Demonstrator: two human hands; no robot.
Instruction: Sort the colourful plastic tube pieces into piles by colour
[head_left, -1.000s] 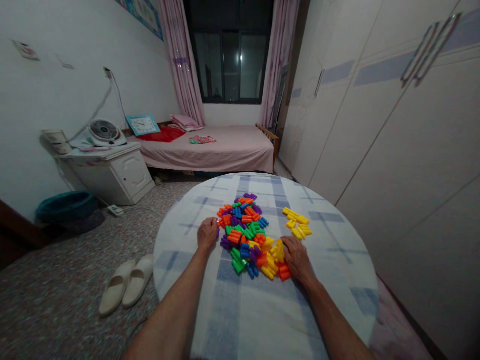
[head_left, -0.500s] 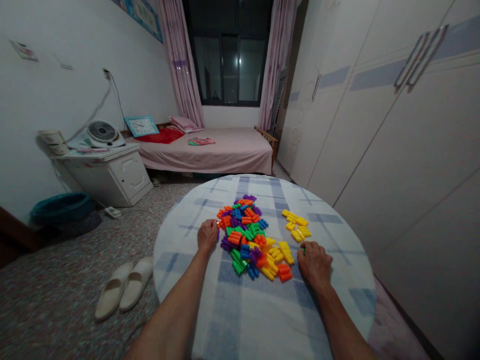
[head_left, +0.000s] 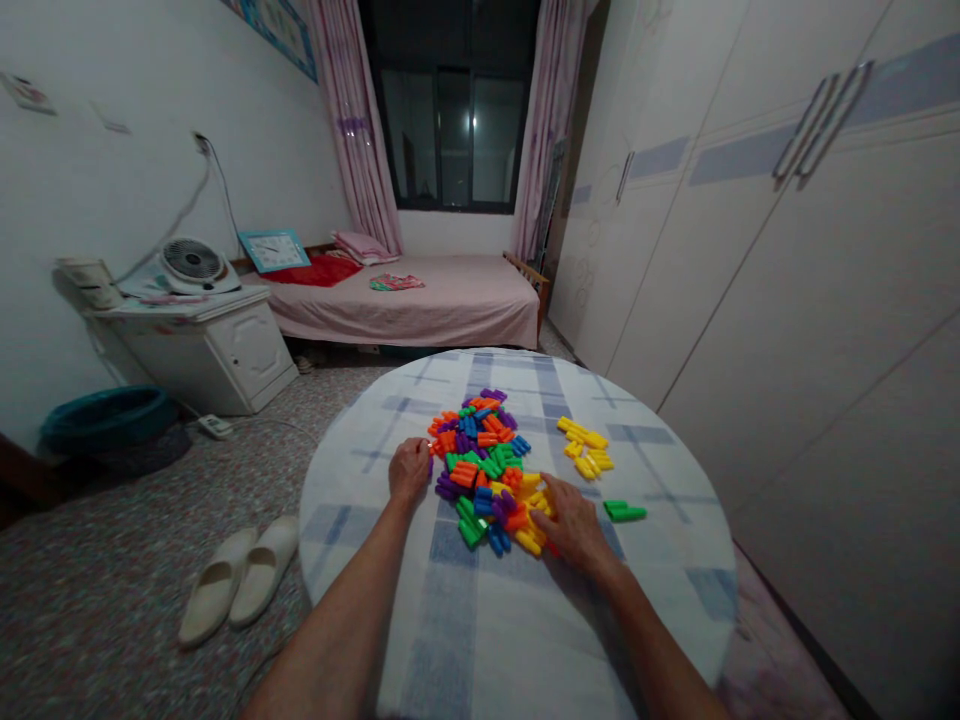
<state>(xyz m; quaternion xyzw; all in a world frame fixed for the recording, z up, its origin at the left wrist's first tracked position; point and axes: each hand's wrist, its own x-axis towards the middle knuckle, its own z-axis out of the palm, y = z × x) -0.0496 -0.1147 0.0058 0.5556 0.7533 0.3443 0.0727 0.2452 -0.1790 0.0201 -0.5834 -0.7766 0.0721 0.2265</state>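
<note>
A heap of mixed coloured plastic blocks (head_left: 484, 465) lies in the middle of the round table (head_left: 465, 620) with its checked cloth. My left hand (head_left: 409, 472) rests curled at the heap's left edge, touching purple pieces. My right hand (head_left: 571, 525) lies on the heap's near right corner, fingers bent over yellow and orange blocks. A small group of yellow blocks (head_left: 582, 449) sits apart on the right. A pair of green blocks (head_left: 624, 511) lies alone to the right of my right hand.
A white wardrobe (head_left: 787, 300) runs along the right, close to the table. On the floor at the left are pale slippers (head_left: 232, 580), a teal basin (head_left: 105, 420) and a white cabinet (head_left: 195, 350) with a fan. A pink bed (head_left: 420, 300) stands under the window.
My right hand moved right from the heap, left green blocks on the cloth, then came back to the heap's near right corner. My left hand stayed put.
</note>
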